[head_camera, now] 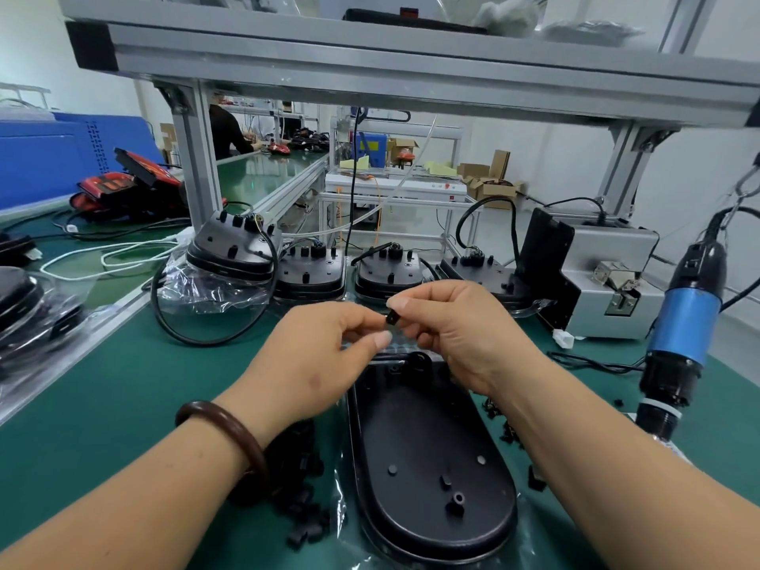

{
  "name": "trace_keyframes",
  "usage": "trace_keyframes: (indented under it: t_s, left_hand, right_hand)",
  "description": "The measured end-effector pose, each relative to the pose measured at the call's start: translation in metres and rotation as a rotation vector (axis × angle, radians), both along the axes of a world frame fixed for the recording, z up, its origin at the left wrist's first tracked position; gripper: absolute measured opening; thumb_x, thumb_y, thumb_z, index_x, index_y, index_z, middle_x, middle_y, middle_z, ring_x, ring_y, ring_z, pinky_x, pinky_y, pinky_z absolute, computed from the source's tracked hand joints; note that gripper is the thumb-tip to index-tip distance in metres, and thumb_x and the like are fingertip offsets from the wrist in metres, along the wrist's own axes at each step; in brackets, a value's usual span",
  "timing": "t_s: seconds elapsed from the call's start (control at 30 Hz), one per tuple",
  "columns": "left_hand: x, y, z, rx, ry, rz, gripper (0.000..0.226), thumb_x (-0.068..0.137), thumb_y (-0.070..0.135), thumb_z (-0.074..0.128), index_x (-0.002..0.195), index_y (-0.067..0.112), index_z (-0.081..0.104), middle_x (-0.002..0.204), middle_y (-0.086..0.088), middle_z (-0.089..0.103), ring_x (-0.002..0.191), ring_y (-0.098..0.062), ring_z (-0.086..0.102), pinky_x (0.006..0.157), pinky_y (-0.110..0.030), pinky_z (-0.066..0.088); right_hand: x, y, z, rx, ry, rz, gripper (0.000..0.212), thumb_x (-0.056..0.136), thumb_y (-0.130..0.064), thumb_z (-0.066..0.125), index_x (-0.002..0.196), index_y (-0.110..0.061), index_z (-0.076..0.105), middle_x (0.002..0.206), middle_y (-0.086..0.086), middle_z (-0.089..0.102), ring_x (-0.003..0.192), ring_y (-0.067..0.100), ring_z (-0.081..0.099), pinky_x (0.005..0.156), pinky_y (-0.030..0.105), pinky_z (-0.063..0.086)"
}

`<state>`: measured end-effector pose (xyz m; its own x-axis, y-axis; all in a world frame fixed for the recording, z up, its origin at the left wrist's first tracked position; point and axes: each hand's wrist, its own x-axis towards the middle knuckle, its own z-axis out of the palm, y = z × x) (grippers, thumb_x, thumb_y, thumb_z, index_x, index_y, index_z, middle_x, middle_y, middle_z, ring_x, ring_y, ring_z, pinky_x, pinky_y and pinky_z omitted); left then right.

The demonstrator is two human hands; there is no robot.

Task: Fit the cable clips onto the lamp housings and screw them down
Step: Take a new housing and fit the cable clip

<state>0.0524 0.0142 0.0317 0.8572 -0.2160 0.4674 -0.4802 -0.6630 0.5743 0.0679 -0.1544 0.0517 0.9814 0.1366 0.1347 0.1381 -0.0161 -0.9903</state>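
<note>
At the far left of a green workbench, bagged black housings lie beside red lamps and a loose white cable. Nearer the camera, the person's left wrist wears a dark brown bangle and hovers above a heap of small black clips spilling from clear plastic. The left hand is curled, its forefinger and thumb drawn up against a cable clip; whether they actually grip it cannot be told. The right hand pinches that clip between thumb and forefinger, holding it in the air above the far end of a lamp housing, which lies back-up on plastic wrap directly in front of the person. Behind the hands, a row of housings with black cables stands along the back edge of the bench. To the right sits a grey metal box, and at the far right a blue-and-black electric screwdriver hangs nose-down above the bench, with a few more stray clips scattered near the right forearm.
</note>
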Motion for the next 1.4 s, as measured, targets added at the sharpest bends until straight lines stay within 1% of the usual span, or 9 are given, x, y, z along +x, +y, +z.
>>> trace_keyframes:
  t_s: [0.1,0.27,0.53,0.7,0.83,1.03,1.13,1.3,1.4]
  left_hand:
    - [-0.003,0.010,-0.003,0.017,0.110,-0.134,0.021,0.084,0.027,0.068,0.104,0.032,0.070,0.090,0.021,0.070,0.087,0.012,0.061,0.082,-0.007,0.046]
    - [-0.001,0.012,-0.004,0.076,0.078,-0.134,0.012,0.084,0.025,0.070,0.091,0.034,0.073,0.069,0.032,0.063,0.068,0.012,0.058,0.065,-0.003,0.041]
    - [0.000,0.012,-0.006,0.080,0.038,-0.121,0.010,0.085,0.027,0.069,0.089,0.036,0.072,0.063,0.033,0.060,0.060,0.011,0.054,0.059,-0.003,0.037]
    - [-0.002,0.011,-0.005,0.093,-0.017,-0.119,0.013,0.084,0.024,0.070,0.092,0.033,0.074,0.064,0.026,0.061,0.065,0.010,0.056,0.063,-0.005,0.040]
    - [-0.002,0.011,-0.005,0.081,-0.015,-0.110,0.014,0.082,0.023,0.072,0.092,0.032,0.075,0.065,0.026,0.063,0.065,0.011,0.057,0.065,-0.006,0.041]
    - [-0.001,0.010,-0.010,0.069,-0.012,-0.066,0.011,0.082,0.029,0.071,0.090,0.036,0.074,0.074,0.016,0.070,0.071,-0.002,0.063,0.072,-0.032,0.054]
    - [-0.002,0.010,-0.012,0.044,0.005,-0.069,0.010,0.083,0.030,0.070,0.088,0.038,0.071,0.072,0.016,0.069,0.070,-0.001,0.063,0.072,-0.034,0.054]
    - [0.000,0.007,-0.011,-0.001,0.056,-0.050,0.011,0.082,0.030,0.071,0.085,0.037,0.062,0.071,0.022,0.068,0.072,0.001,0.064,0.077,-0.034,0.054]
    - [-0.001,0.006,-0.013,0.015,0.046,-0.025,0.012,0.080,0.031,0.072,0.076,0.038,0.064,0.062,0.023,0.063,0.060,0.005,0.058,0.063,-0.024,0.050]
  right_hand:
    - [0.000,-0.007,0.003,-0.145,0.018,0.013,0.012,0.081,-0.007,0.074,0.070,-0.010,0.072,0.056,0.002,0.063,0.049,0.008,0.052,0.046,0.016,0.041]
    - [-0.001,-0.003,0.002,-0.382,-0.011,0.022,0.014,0.079,-0.011,0.076,0.065,-0.012,0.073,0.056,0.004,0.061,0.052,0.011,0.051,0.047,0.020,0.038]
    - [0.005,-0.009,0.009,-0.302,0.133,0.149,0.015,0.082,-0.001,0.070,0.067,-0.005,0.069,0.058,0.008,0.058,0.045,0.007,0.048,0.043,0.018,0.033]
    - [0.008,-0.008,0.008,-0.367,0.083,0.132,0.017,0.080,0.000,0.071,0.064,-0.006,0.070,0.069,0.017,0.060,0.046,0.009,0.048,0.041,0.017,0.034]
    - [0.009,-0.011,0.011,-0.367,0.122,0.191,0.013,0.081,0.000,0.070,0.068,-0.004,0.070,0.054,0.003,0.058,0.045,0.007,0.046,0.040,0.016,0.032]
    - [0.003,-0.013,0.016,-0.598,0.023,0.219,0.016,0.078,-0.019,0.079,0.064,-0.013,0.072,0.050,-0.002,0.049,0.040,0.003,0.039,0.038,0.015,0.030]
    - [0.002,-0.017,0.014,-0.601,0.006,0.220,0.014,0.080,-0.022,0.077,0.072,-0.010,0.074,0.043,-0.008,0.046,0.035,0.001,0.035,0.035,0.011,0.028]
    - [0.008,-0.013,0.001,-0.637,-0.099,0.112,0.015,0.080,-0.024,0.077,0.075,-0.010,0.072,0.053,-0.012,0.057,0.048,-0.003,0.046,0.053,0.014,0.037]
    - [0.009,-0.011,-0.002,-0.690,-0.137,0.115,0.013,0.082,-0.024,0.075,0.072,-0.016,0.073,0.053,-0.016,0.059,0.051,-0.006,0.048,0.056,0.011,0.038]
